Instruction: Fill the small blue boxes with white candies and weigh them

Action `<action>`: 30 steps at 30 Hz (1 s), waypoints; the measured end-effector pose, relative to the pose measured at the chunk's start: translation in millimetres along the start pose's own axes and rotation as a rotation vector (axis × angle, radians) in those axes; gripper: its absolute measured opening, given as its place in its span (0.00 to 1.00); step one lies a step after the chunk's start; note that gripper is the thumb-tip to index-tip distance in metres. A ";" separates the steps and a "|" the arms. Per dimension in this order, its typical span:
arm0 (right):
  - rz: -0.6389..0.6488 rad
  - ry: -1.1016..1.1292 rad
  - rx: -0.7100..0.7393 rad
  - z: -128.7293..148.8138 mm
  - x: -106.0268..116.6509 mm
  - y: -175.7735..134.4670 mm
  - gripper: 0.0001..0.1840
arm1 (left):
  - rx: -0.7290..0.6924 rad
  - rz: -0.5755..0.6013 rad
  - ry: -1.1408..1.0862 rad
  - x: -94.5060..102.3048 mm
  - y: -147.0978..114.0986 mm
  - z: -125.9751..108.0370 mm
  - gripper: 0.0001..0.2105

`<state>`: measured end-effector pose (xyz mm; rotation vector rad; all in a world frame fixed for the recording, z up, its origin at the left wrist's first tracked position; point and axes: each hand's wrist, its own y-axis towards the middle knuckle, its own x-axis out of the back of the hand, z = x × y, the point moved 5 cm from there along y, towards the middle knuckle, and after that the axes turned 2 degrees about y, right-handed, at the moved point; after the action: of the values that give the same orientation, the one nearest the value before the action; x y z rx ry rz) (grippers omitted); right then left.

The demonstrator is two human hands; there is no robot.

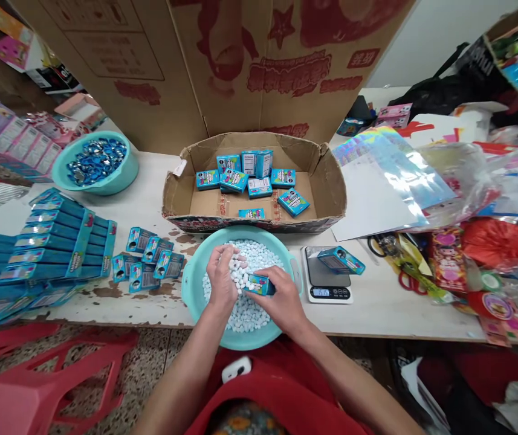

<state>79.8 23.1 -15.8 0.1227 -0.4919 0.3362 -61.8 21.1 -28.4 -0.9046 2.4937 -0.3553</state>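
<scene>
My right hand (pixel 281 299) grips a small blue candy box (pixel 261 284) low over a turquoise basin (pixel 194 275). Cupped beside it, my left hand (pixel 222 275) holds several small white candies (pixel 239 275) against the end of that box. Loose white candies (pixel 252 317) fill the basin below both hands. On a digital scale (pixel 329 284) to the right, another blue box (pixel 343 260) rests tilted on the plate; the display lights up, seemingly reading 15.15. Several more blue boxes (pixel 145 275) lie on the table left of the basin.
Behind the basin, a cut-down cardboard box (pixel 254 226) contains several blue boxes. Stacked blue cartons (pixel 59 241) stand at left, near a second basin (pixel 123 175) of shiny blue pieces. Scissors (pixel 410 281), plastic bags and holographic sheets (pixel 404 175) crowd the right. A red chair (pixel 27 386) stands at lower left.
</scene>
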 end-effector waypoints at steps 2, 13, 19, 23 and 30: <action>-0.009 0.003 -0.003 0.6 3.8 0.1 0.17 | -0.003 0.034 -0.014 -3.7 -1.6 -1.6 0.12; 0.009 0.049 0.024 5.0 8.5 -5.0 0.16 | -0.047 0.098 -0.005 -20.1 -16.4 -11.2 0.15; -0.023 0.085 0.020 7.6 14.1 -7.2 0.18 | -0.136 0.103 0.066 -24.3 -27.6 -18.7 0.16; -0.043 0.108 0.014 10.3 16.5 -10.0 0.18 | -0.193 0.088 0.080 -27.3 -32.8 -22.1 0.16; -0.056 0.147 -0.026 -12.3 12.8 -7.2 0.20 | -0.080 0.051 0.122 -27.6 -17.0 -3.3 0.18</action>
<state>98.3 22.4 -20.6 0.0860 -0.3464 0.2814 -35.7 26.7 -9.8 -0.8728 2.6541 -0.3042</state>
